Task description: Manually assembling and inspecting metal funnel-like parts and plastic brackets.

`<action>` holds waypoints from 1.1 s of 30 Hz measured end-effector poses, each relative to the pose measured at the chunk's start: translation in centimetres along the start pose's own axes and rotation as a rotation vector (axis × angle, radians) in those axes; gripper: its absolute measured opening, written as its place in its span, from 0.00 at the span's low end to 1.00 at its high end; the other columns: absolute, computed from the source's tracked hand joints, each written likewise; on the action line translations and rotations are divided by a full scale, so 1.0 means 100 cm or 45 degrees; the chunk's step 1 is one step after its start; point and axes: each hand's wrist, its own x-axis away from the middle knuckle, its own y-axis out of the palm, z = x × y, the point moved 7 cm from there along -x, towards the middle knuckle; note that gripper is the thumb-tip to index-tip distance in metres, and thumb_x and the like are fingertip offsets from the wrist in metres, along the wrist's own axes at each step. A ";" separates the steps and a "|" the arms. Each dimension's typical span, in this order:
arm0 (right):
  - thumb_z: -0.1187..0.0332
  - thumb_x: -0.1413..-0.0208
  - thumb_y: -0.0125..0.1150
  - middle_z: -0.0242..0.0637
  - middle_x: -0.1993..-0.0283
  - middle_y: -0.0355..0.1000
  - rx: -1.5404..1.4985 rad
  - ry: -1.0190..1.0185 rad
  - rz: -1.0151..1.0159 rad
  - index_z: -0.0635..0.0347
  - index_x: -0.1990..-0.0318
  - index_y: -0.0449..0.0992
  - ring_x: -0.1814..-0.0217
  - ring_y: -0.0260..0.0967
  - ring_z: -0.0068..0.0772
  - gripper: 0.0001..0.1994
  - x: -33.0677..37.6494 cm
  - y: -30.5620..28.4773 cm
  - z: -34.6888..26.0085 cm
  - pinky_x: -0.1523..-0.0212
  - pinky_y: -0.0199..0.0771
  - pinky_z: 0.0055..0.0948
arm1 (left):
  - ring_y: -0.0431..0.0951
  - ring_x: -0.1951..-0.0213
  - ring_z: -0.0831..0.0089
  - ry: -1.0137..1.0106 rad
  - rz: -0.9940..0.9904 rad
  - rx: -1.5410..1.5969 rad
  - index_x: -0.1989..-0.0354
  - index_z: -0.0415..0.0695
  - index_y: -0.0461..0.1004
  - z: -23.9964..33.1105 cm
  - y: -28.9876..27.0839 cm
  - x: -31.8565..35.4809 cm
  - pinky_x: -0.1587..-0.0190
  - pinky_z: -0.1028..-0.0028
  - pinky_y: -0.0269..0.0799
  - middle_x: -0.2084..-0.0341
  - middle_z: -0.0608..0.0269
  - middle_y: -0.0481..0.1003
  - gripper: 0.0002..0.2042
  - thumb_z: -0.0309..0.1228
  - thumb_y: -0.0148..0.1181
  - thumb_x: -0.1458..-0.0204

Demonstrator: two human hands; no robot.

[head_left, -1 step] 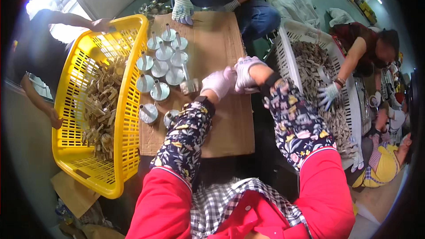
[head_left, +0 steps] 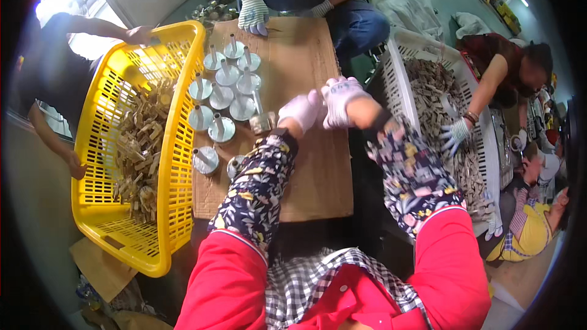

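My left hand, in a pale glove, is over the middle of the cardboard sheet with its fingers curled. Close by on the right, my right hand is also gloved, its fingers bent inward near the sheet's right edge. Whatever either hand holds is hidden by the gloves. Left of my left hand lies a metal piece with a stem, tilted on its side. Several round silver metal discs with upright stems cover the left part of the cardboard; my left sleeve partly hides one disc.
A yellow plastic basket of metal parts stands at the left, beside a standing person. At the right, a co-worker's gloved hand reaches into a white basket of metal parts. Across the cardboard, another person's gloved hand rests at its far edge.
My right hand has shifted slightly and turned, and a gap now shows between my two hands. My left hand has hardly moved.
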 end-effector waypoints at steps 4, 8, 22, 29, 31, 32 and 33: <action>0.61 0.63 0.61 0.36 0.55 0.67 0.219 0.197 0.282 0.55 0.53 0.67 0.48 0.63 0.38 0.25 -0.036 0.031 0.034 0.45 0.55 0.41 | 0.72 0.53 0.51 -0.166 -0.105 0.024 0.59 0.39 0.74 0.009 -0.007 -0.050 0.48 0.62 0.63 0.59 0.44 0.73 0.27 0.46 0.29 0.43; 0.62 0.72 0.66 0.40 0.82 0.73 -0.661 -0.101 -0.502 0.60 0.82 0.77 0.81 0.70 0.34 0.11 -0.084 0.022 0.075 0.77 0.69 0.31 | 0.73 0.55 0.52 0.043 0.175 -0.153 0.59 0.42 0.73 0.052 -0.026 -0.060 0.49 0.61 0.65 0.62 0.45 0.75 0.27 0.49 0.29 0.44; 0.59 0.71 0.69 0.44 0.59 0.75 -0.348 -0.121 -0.140 0.62 0.64 0.79 0.58 0.74 0.40 0.23 -0.125 0.030 0.099 0.58 0.73 0.35 | 0.73 0.54 0.53 0.183 0.299 -0.246 0.53 0.49 0.68 0.034 -0.014 -0.099 0.51 0.59 0.66 0.56 0.51 0.73 0.23 0.47 0.26 0.41; 0.53 0.74 0.70 0.44 0.54 0.73 -0.211 0.035 -0.371 0.59 0.55 0.72 0.51 0.71 0.41 0.34 0.040 0.023 0.009 0.51 0.69 0.35 | 0.74 0.56 0.53 0.019 0.022 -0.150 0.58 0.44 0.73 0.042 0.002 0.066 0.51 0.60 0.65 0.60 0.48 0.75 0.27 0.47 0.26 0.42; 0.50 0.72 0.68 0.44 0.53 0.72 -0.251 -0.032 -0.420 0.61 0.53 0.70 0.49 0.69 0.42 0.35 0.065 0.040 -0.003 0.47 0.64 0.35 | 0.74 0.57 0.52 0.096 -0.004 -0.202 0.57 0.44 0.73 0.028 0.028 0.080 0.51 0.59 0.65 0.61 0.49 0.75 0.28 0.48 0.24 0.43; 0.50 0.72 0.68 0.43 0.50 0.69 -0.240 -0.001 -0.324 0.61 0.50 0.68 0.45 0.65 0.42 0.37 0.069 0.045 -0.006 0.44 0.60 0.37 | 0.75 0.59 0.52 0.188 -0.003 -0.317 0.58 0.43 0.72 0.018 0.037 0.079 0.55 0.60 0.69 0.62 0.49 0.75 0.22 0.43 0.31 0.42; 0.50 0.71 0.68 0.42 0.47 0.67 -0.226 0.030 -0.225 0.60 0.47 0.65 0.42 0.62 0.42 0.40 0.074 0.050 -0.009 0.40 0.55 0.39 | 0.75 0.59 0.52 0.181 -0.007 -0.315 0.58 0.43 0.72 -0.003 0.049 0.065 0.55 0.60 0.69 0.62 0.49 0.75 0.22 0.43 0.31 0.42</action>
